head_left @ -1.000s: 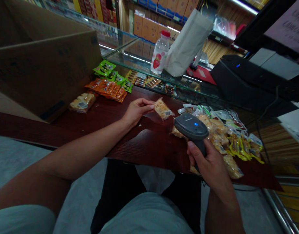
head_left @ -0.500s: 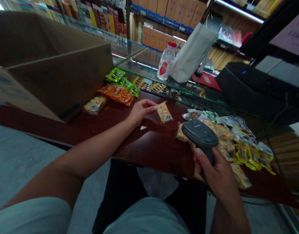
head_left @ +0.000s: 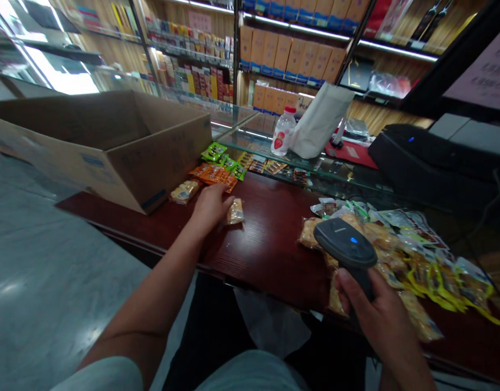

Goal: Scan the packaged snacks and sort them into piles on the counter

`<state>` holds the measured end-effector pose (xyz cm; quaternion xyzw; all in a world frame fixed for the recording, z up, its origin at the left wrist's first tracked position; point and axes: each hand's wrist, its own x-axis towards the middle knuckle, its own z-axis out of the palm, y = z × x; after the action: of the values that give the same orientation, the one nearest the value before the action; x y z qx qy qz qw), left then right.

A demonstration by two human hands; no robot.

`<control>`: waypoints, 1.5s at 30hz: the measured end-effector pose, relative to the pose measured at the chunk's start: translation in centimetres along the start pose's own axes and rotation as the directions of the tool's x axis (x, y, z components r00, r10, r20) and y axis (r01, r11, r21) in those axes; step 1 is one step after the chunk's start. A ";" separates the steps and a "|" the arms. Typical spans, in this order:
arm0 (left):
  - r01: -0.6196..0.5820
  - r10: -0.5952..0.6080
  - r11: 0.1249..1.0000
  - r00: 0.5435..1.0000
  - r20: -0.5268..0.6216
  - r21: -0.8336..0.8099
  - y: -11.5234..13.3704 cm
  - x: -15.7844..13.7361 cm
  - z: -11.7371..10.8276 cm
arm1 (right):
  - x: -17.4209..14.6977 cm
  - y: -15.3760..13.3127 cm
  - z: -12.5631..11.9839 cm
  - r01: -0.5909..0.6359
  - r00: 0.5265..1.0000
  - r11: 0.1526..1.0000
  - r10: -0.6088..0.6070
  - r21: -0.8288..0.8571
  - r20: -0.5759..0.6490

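Note:
My left hand (head_left: 211,209) is closed on a small clear-wrapped biscuit pack (head_left: 236,212), low over the dark red-brown counter (head_left: 266,244). Just left of that hand lies another wrapped biscuit pack (head_left: 185,191), with orange snack packets (head_left: 213,174) and green snack packets (head_left: 214,152) behind. In my right hand (head_left: 370,304) is a dark grey barcode scanner (head_left: 343,241), its handle gripped and a blue light lit on top. Beneath and around the scanner sit several wrapped biscuit packs (head_left: 311,232) and yellow-edged snack packets (head_left: 437,279).
A large open cardboard box (head_left: 152,168) stands at the left end of the counter. Along the glass case behind are a strawberry-labelled bottle (head_left: 283,133), a whitish paper bag (head_left: 321,122) and a black machine (head_left: 421,163) at the right.
My left hand has carried the biscuit pack leftward, close to the orange packets. A blue light now shows on the scanner. The view has tilted up and turned.

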<state>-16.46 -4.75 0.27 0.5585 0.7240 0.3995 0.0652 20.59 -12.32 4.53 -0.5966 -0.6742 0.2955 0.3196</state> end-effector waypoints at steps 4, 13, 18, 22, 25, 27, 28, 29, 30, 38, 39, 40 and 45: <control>-0.253 0.232 0.954 0.964 0.133 0.164 0.8 -3.3 0.6 | 0.0 0.7 -0.2 -0.002 1.000 1.000 0.002 -0.005 -0.011; -0.238 0.190 0.898 0.968 0.161 0.370 -0.3 -4.5 -1.5 | -0.3 1.0 -1.2 -0.031 0.995 0.999 0.029 -0.017 -0.099; -0.189 0.137 0.872 0.980 0.145 0.452 -0.4 -4.3 -1.7 | 0.1 2.0 -1.5 -0.090 0.993 0.996 0.089 -0.010 -0.071; -0.172 0.120 0.836 0.984 0.133 0.522 -1.5 -3.9 -2.6 | -0.2 2.3 -1.8 -0.063 0.992 0.997 0.058 -0.040 -0.111; -0.135 0.067 0.815 0.988 0.139 0.564 -2.3 -3.3 -3.5 | -0.4 2.4 -2.1 -0.060 0.991 0.996 0.053 -0.059 -0.126; -0.082 0.012 0.809 0.992 0.124 0.582 -2.8 -2.8 -4.1 | -0.4 2.6 -2.2 -0.065 0.991 0.997 0.059 -0.048 -0.122; -0.062 -0.008 0.810 0.993 0.117 0.583 -3.0 -2.5 -4.3 | -0.5 2.8 -2.3 -0.065 0.991 0.997 0.061 -0.036 -0.118; -0.048 -0.020 0.815 0.994 0.111 0.577 -3.3 -2.3 -4.5 | -0.5 3.0 -2.3 -0.061 0.992 0.998 0.058 -0.022 -0.112; -0.044 -0.022 0.823 0.994 0.109 0.566 -3.4 -2.1 -4.7 | -0.5 3.1 -2.4 -0.053 0.993 0.999 0.052 -0.006 -0.107; -0.297 0.287 0.945 0.954 0.090 0.134 3.1 -6.1 0.6 | 0.1 3.3 -3.3 -0.035 0.977 0.984 0.070 0.174 -0.203; -0.354 0.347 0.935 0.924 0.159 0.022 5.1 -7.5 2.0 | 0.3 3.3 -3.6 -0.017 0.975 0.980 0.060 0.198 -0.212; -0.407 0.417 0.909 0.879 0.232 -0.091 7.0 -9.0 3.5 | 0.4 3.3 -4.0 -0.007 0.974 0.976 0.056 0.218 -0.219; -0.605 0.682 0.730 0.618 0.391 -0.317 14.9 -14.7 9.6 | 0.0 2.8 -5.2 0.023 0.956 0.964 0.056 0.265 -0.288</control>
<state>5.40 -11.68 -1.66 0.8550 0.4013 0.2979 0.1382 26.35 -11.90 5.56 -0.5914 -0.5686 0.2940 0.4903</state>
